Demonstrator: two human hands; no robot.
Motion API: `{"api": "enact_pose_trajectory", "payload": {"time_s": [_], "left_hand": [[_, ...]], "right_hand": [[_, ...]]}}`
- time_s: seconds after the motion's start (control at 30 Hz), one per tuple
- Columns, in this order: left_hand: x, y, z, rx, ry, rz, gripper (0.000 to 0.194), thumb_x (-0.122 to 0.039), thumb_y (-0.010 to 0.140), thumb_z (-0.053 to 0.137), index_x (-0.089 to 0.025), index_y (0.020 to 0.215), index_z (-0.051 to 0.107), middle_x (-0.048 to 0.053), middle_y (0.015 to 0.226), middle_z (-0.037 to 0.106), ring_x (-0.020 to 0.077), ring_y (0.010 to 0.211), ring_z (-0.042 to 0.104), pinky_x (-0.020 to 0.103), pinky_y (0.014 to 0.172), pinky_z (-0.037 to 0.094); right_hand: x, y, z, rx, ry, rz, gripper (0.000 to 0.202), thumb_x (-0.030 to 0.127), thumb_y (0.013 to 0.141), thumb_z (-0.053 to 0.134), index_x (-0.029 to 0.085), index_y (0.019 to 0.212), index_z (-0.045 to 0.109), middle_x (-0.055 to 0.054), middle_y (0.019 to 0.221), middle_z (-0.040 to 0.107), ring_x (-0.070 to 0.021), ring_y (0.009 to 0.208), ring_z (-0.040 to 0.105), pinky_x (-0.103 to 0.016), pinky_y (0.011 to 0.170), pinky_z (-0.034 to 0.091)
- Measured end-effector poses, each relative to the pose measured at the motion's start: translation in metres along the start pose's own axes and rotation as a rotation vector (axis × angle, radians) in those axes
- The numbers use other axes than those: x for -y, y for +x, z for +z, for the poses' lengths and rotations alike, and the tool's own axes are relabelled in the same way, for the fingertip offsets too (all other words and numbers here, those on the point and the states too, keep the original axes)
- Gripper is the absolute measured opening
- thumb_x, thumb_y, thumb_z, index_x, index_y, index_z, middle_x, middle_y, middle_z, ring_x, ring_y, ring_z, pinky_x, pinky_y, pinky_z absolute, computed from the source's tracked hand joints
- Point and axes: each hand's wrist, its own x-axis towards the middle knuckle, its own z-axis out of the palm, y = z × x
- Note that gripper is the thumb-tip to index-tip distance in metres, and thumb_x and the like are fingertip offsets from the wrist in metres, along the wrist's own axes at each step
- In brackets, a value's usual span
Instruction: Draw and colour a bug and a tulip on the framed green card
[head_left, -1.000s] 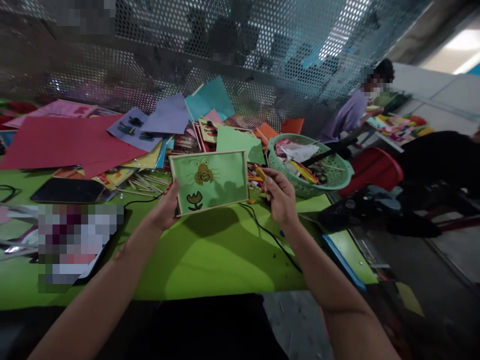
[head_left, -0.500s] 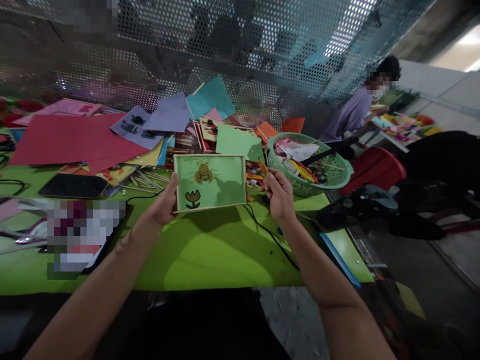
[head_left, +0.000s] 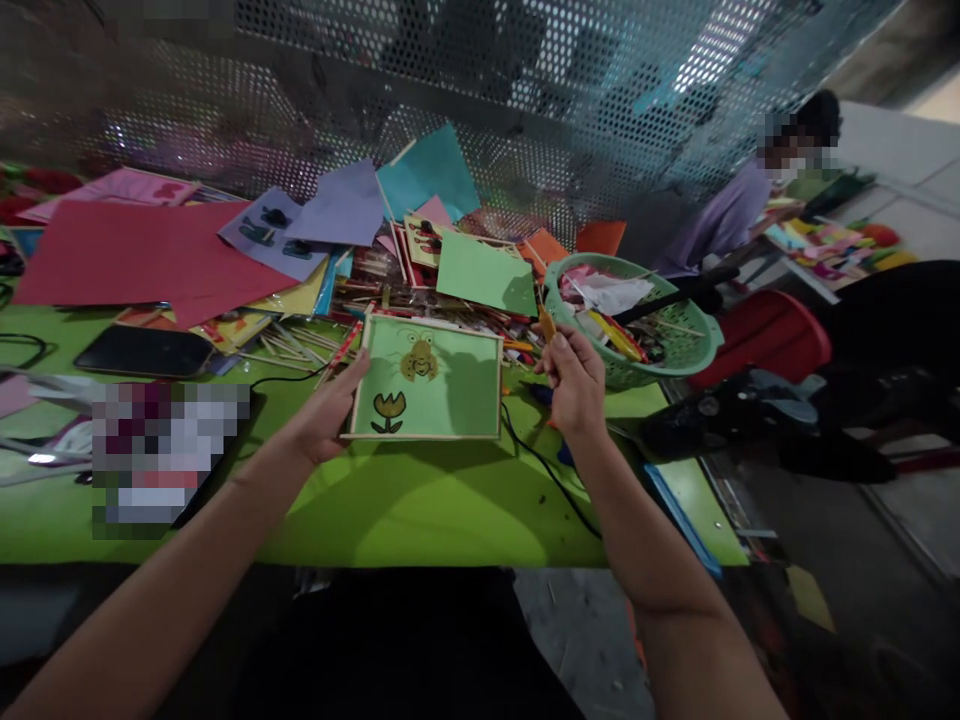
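My left hand (head_left: 339,408) is closed on the left edge of a green picture (head_left: 469,385) framed with thin wooden sticks. The picture bears a brown bug-like figure with eyes and a brown tulip shape, and a shadow falls across its right half. Pinched in the fingers of my right hand (head_left: 576,378) is a small orange-brown pointed piece (head_left: 547,323), its lower end hidden by the fingers. That hand is just right of the frame, apart from it, and close to the green basket.
Paper sheets, including a red one (head_left: 142,250), and loose sticks cover the table's back. A green basket (head_left: 701,350) of odds and ends stands right. A phone (head_left: 146,350) lies left. A black cable (head_left: 544,465) crosses the table. Another person (head_left: 724,220) sits far right.
The framed picture has tilted back and shifted slightly right and down in view. My right hand has moved slightly right, still with the orange-brown piece. The whole view has shifted a little.
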Motion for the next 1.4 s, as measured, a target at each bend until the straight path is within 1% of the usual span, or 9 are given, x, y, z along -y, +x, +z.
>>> {"api": "enact_pose_trajectory", "payload": {"time_s": [0.23, 0.37, 0.5, 0.57, 0.7, 0.87, 1.07, 1.27, 1.4], "left_hand": [[0.033, -0.037, -0.031, -0.173, 0.162, -0.03, 0.049, -0.049, 0.093, 0.058, -0.017, 0.13, 0.063, 0.012, 0.116, 0.076, 0.0284, 0.104, 0.074, 0.042, 0.089, 0.061], [0.045, -0.044, -0.046, -0.288, 0.445, 0.181, 0.056, -0.051, 0.091, 0.059, -0.021, 0.138, 0.058, 0.011, 0.138, 0.064, 0.0286, 0.125, 0.062, 0.045, 0.106, 0.05], [0.054, -0.054, -0.059, -0.239, 0.824, 0.543, 0.067, -0.049, 0.095, 0.053, -0.019, 0.153, 0.038, 0.013, 0.153, 0.049, 0.0271, 0.14, 0.047, 0.045, 0.115, 0.041], [0.058, -0.064, -0.066, -0.222, 1.002, 0.644, 0.063, -0.045, 0.097, 0.053, -0.02, 0.152, 0.039, 0.012, 0.158, 0.042, 0.0258, 0.144, 0.041, 0.044, 0.115, 0.04], [0.065, -0.084, -0.076, -0.154, 1.346, 0.654, 0.06, -0.043, 0.096, 0.055, -0.025, 0.151, 0.039, 0.009, 0.157, 0.044, 0.0252, 0.147, 0.036, 0.045, 0.12, 0.032], [0.072, -0.092, -0.082, -0.063, 1.691, 0.622, 0.085, -0.049, 0.088, 0.066, -0.02, 0.157, 0.026, 0.014, 0.158, 0.042, 0.0324, 0.147, 0.035, 0.052, 0.12, 0.029], [0.078, -0.089, -0.079, -0.146, 1.724, 0.649, 0.077, -0.046, 0.089, 0.064, -0.022, 0.154, 0.031, 0.012, 0.154, 0.048, 0.0297, 0.145, 0.04, 0.049, 0.119, 0.03], [0.086, -0.089, -0.069, -0.258, 1.671, 0.764, 0.065, -0.038, 0.091, 0.063, -0.02, 0.149, 0.041, 0.012, 0.144, 0.058, 0.0287, 0.138, 0.049, 0.046, 0.117, 0.033], [0.091, -0.091, -0.065, -0.356, 1.654, 0.843, 0.06, -0.036, 0.091, 0.064, -0.021, 0.146, 0.046, 0.013, 0.132, 0.066, 0.0292, 0.125, 0.059, 0.046, 0.111, 0.039]], "right_hand": [[0.001, -0.004, 0.002, 0.047, -0.017, -0.072, 0.025, 0.049, 0.089, 0.064, 0.027, 0.099, 0.069, 0.004, 0.063, 0.045, -0.01, 0.051, 0.039, -0.022, 0.043, 0.031], [0.001, -0.007, 0.004, 0.068, -0.013, -0.089, 0.022, 0.048, 0.089, 0.065, 0.028, 0.098, 0.07, 0.005, 0.06, 0.042, -0.0096, 0.05, 0.04, -0.021, 0.041, 0.029], [0.0, -0.007, 0.006, 0.064, -0.027, -0.116, 0.023, 0.046, 0.091, 0.063, 0.027, 0.099, 0.073, 0.005, 0.058, 0.042, -0.0082, 0.047, 0.036, -0.021, 0.041, 0.03], [-0.002, -0.006, 0.006, 0.054, -0.032, -0.135, 0.023, 0.047, 0.091, 0.063, 0.027, 0.098, 0.073, 0.006, 0.057, 0.042, -0.0072, 0.045, 0.034, -0.021, 0.041, 0.031], [-0.007, -0.003, 0.005, 0.05, -0.049, -0.181, 0.024, 0.049, 0.091, 0.063, 0.028, 0.097, 0.072, 0.007, 0.057, 0.042, -0.0066, 0.044, 0.035, -0.021, 0.044, 0.032], [-0.008, -0.002, 0.003, 0.011, -0.045, -0.147, 0.018, 0.037, 0.09, 0.064, 0.023, 0.095, 0.072, 0.006, 0.057, 0.046, -0.0082, 0.046, 0.035, -0.023, 0.044, 0.028], [-0.006, -0.002, 0.004, -0.001, -0.079, -0.155, 0.022, 0.033, 0.089, 0.061, 0.02, 0.101, 0.074, 0.005, 0.055, 0.044, -0.0099, 0.045, 0.032, -0.026, 0.045, 0.028], [-0.003, -0.002, 0.005, 0.014, -0.105, -0.154, 0.05, 0.022, 0.08, 0.059, 0.033, 0.128, 0.066, 0.005, 0.06, 0.041, -0.011, 0.048, 0.033, -0.023, 0.045, 0.03], [0.003, -0.005, 0.008, 0.014, -0.113, -0.17, 0.043, 0.018, 0.078, 0.059, 0.029, 0.117, 0.073, 0.0, 0.09, 0.067, -0.0091, 0.054, 0.044, -0.023, 0.044, 0.027]]}}
